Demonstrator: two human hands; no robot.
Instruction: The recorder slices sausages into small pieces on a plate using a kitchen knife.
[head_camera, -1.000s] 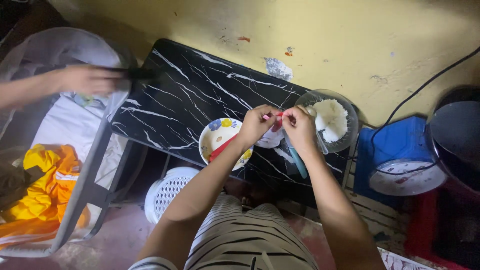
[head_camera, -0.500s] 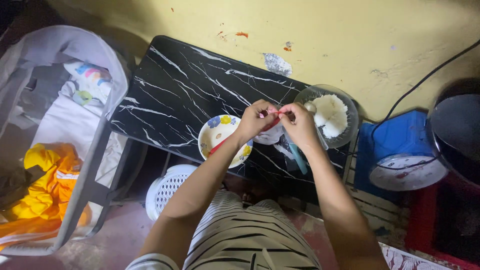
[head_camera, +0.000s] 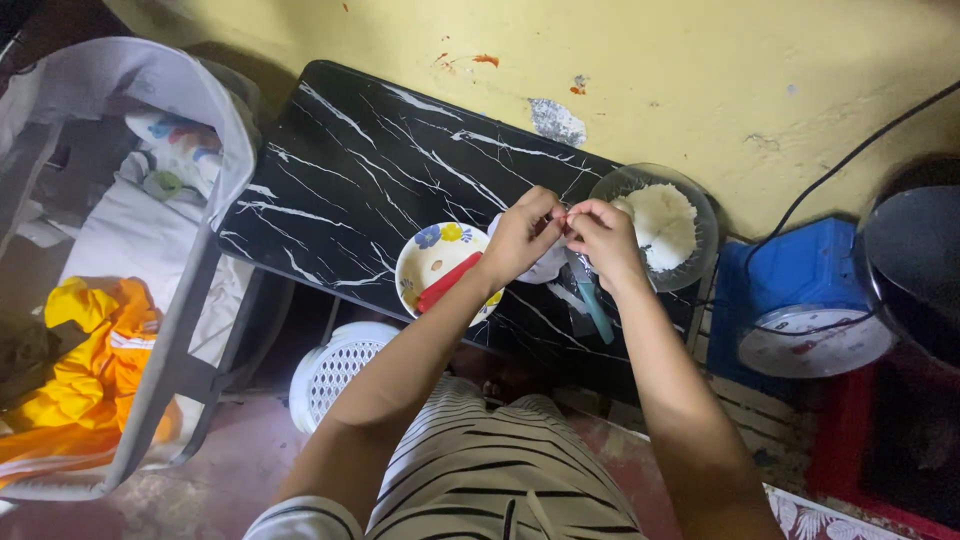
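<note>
Left hand (head_camera: 520, 235) and right hand (head_camera: 603, 237) pinched together on a small reddish thing (head_camera: 567, 215), above black table (head_camera: 380, 180)

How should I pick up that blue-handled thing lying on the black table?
Grip the blue-handled utensil by its free near end, coming from the table's near edge. It lies flat, pointing toward the person, and its far end runs under the right hand, so probably only the handle is open.

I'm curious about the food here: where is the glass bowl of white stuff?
In the head view, the glass bowl sits at the right end of the black marbled table, against the yellow wall, just beyond the right hand.
</note>
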